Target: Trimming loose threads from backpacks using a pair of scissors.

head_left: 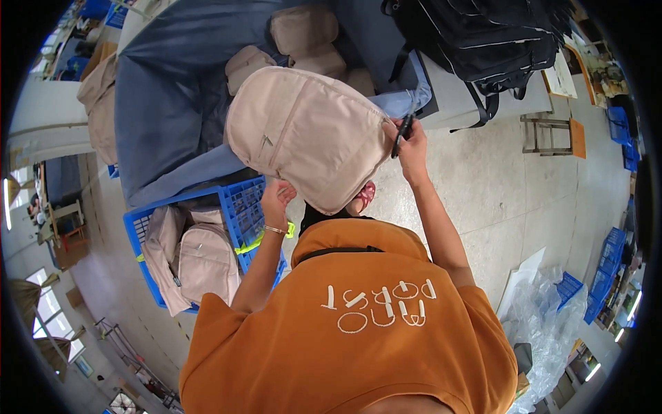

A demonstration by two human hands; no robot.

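A pale pink-beige backpack (310,134) lies tilted in front of me, across the near edge of a large blue-grey fabric-lined bin (165,103). My right hand (412,152) is at the backpack's right edge, closed around a slim black hand tool (402,134); its exact kind is unclear. At the backpack's lower left edge is my left hand (277,200), fingers apart and loosely bent, their tips close to the fabric. Contact there is hard to make out. A bracelet circles that wrist.
Several similar backpacks (303,31) lie inside the bin. More beige bags (207,259) fill a blue plastic crate (241,214) by my left arm. A black backpack (476,41) rests on a table at far right. Clear plastic wrap (545,331) lies to my right, near a stool (576,138).
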